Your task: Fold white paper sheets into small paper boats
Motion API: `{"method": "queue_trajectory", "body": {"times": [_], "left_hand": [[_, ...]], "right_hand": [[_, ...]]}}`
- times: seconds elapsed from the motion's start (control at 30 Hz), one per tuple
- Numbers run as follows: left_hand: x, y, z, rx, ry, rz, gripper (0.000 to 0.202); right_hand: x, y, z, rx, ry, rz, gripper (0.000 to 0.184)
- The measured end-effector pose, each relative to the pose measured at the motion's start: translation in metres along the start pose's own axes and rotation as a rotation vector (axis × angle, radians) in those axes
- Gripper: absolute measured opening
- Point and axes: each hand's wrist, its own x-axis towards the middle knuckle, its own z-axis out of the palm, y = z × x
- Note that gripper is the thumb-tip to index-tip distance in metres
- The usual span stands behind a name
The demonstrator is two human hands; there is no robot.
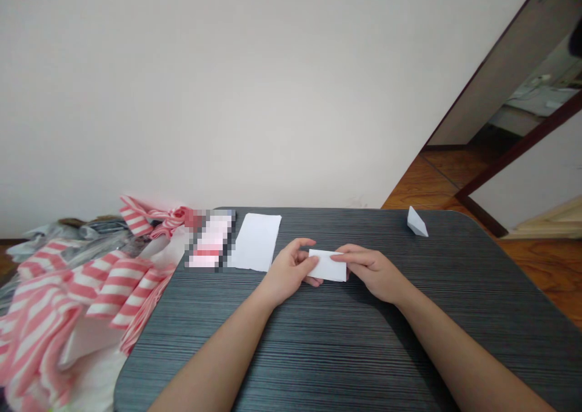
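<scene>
A small folded piece of white paper (331, 265) is held between both hands, just above the dark table. My left hand (290, 269) grips its left end, thumb on top and fingers beneath. On its right end, my right hand (373, 271) is closed, with fingers lying over the top edge and the rest hidden behind the paper. To the left of my left hand lies white paper (256, 242), flat on the table. A folded white paper shape (417, 223) with a pointed tip stands near the far right edge.
The dark wood-grain table (309, 351) has rounded corners and meets a white wall (254, 85). A pixelated rectangular object (211, 239) lies at the far left. Red-and-white striped cloth (118, 288) is piled beside the table. A doorway and wooden floor (413, 179) are at right.
</scene>
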Motion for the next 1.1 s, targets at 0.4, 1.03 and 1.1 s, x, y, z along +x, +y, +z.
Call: {"method": "queue_trajectory", "body": {"times": [0.4, 1.03, 1.1], "left_hand": [[-0.0008, -0.0003, -0.0014, 0.134, -0.030, 0.017, 0.027], [0.0006, -0.0014, -0.0022, 0.055, -0.034, 0.018, 0.027], [0.0008, -0.0015, -0.0024, 0.057, -0.028, 0.019, 0.028]], "right_hand": [[-0.0031, 0.0063, 0.0034, 0.063, 0.072, 0.178, 0.032], [-0.0013, 0.0028, -0.0004, -0.038, 0.051, -0.027, 0.029], [-0.0014, 0.0026, -0.0007, -0.036, 0.045, -0.027, 0.028]]}}
